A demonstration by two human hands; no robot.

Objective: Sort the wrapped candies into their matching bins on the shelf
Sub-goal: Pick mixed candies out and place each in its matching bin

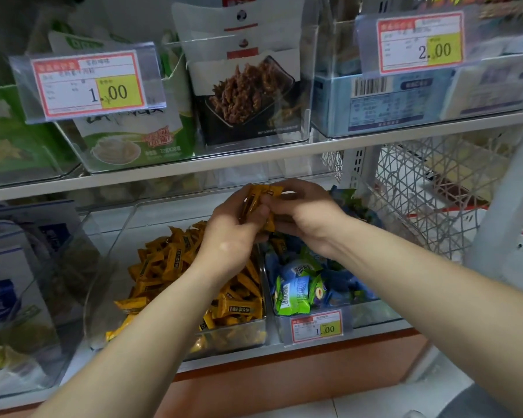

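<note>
Above the wall between two clear bins, my hands meet on a bunch of yellow candies (258, 199). Left hand (233, 233): fingers curled round the bunch from 8 o'clock, thumb on it. Right hand (302, 212): fingertips pinching the wrappers from 3 o'clock; how many it has, can't tell. Bunch sits just under the upper shelf edge (194, 171), so there's little headroom at 12. Yellow bin (103, 267) is at 7 o'clock of the hands, its pile of yellow candies (163, 267) heaped toward the front, back half bare. Blue-green bin (375, 313) is at 5 o'clock, full, price tag (316, 325) on its front. Wire basket (420, 191) bounds the 3 o'clock side.
</note>
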